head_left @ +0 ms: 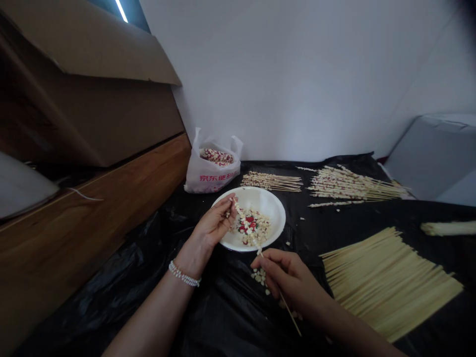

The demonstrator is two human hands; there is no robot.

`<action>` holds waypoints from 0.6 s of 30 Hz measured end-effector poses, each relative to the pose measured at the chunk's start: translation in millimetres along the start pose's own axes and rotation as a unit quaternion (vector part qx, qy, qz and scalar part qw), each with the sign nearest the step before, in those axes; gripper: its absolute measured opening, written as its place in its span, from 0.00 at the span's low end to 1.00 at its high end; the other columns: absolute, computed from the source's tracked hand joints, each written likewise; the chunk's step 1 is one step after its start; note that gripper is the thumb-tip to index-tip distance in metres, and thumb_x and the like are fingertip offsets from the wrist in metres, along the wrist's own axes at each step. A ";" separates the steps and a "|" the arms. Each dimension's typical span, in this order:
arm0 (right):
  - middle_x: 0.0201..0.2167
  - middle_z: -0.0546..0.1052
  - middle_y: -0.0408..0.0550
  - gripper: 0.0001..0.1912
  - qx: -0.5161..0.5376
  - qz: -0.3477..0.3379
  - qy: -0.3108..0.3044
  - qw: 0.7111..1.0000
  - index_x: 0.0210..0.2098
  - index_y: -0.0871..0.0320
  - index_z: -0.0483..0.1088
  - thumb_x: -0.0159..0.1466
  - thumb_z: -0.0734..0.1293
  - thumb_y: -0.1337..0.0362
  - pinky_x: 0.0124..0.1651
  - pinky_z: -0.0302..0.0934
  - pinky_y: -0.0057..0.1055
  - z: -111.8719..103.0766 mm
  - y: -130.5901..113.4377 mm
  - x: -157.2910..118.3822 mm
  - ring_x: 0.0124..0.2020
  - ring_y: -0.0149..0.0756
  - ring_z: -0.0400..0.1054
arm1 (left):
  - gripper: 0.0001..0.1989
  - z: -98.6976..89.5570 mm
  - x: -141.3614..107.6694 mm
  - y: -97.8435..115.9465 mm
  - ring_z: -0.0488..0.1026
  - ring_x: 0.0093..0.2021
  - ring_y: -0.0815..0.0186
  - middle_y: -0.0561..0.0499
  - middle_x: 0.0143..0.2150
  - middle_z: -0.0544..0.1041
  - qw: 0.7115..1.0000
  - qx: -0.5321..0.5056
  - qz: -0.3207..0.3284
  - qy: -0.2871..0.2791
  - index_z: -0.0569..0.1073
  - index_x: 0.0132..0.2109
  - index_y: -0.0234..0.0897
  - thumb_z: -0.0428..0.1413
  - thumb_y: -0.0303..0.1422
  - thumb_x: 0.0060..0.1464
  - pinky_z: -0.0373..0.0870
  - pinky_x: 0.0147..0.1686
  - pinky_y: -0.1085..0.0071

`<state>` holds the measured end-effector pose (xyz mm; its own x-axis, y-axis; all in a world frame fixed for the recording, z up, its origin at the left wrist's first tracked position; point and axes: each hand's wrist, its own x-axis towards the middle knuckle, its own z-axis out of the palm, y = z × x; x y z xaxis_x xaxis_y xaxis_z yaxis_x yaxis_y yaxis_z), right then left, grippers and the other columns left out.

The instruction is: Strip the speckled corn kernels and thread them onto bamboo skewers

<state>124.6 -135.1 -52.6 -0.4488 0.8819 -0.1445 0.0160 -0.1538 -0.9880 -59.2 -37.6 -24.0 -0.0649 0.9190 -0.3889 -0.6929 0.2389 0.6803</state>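
My right hand (pixel 286 275) pinches a thin wooden skewer (pixel 291 312) near its middle, and the bare lower end sticks out toward me. Small pale pieces are threaded along its upper part, which slants over a white bowl (pixel 274 203). At the upper tip, the fingers of my left hand (pixel 219 215) are closed, with a pale piece between or beside them; the exact contact is hard to make out. Loose pale pieces (pixel 262 223) lie in the bowl around a red pattern on its bottom. More loose pieces (pixel 259 277) are scattered on the black sheet below my right hand.
Behind the bowl stands a white plastic bag (pixel 211 178) with red-and-cream pieces inside. Filled skewers lie in a small pile (pixel 271 181) and a larger pile (pixel 338 183). Bare skewers (pixel 390 282) spread at right. A cardboard box (pixel 111 109) and wooden board (pixel 111 198) border the left.
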 end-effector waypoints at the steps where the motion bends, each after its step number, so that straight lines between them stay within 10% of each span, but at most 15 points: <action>1: 0.12 0.61 0.35 0.17 -0.001 0.003 0.000 1.000 0.34 0.60 0.72 0.64 0.61 0.52 0.20 0.43 0.25 0.2 -0.1 -0.2 0.14 0.25 0.49 | 0.14 0.5 -0.6 0.0 0.75 0.29 0.74 0.48 0.34 0.79 1.000 0.009 0.004 -0.003 0.76 0.47 0.30 0.54 0.16 0.55 0.74 0.30 0.82; 18: 0.11 0.62 0.34 0.18 0.016 0.029 -0.010 0.999 0.35 0.60 0.71 0.63 0.62 0.50 0.17 0.40 0.24 4.0 1.8 -0.6 0.13 0.24 0.49 | 0.11 -5.3 3.0 -2.4 0.79 0.36 0.71 0.46 0.40 0.80 0.998 0.022 0.040 -0.037 0.76 0.43 0.33 0.57 0.18 0.54 0.76 0.35 0.81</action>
<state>121.3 -137.7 -54.1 -0.4651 0.8622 -0.2008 0.0148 -0.2192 -0.9756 -61.6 -37.1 -30.1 -0.0645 0.9561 -0.2858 -0.6549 0.1756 0.7350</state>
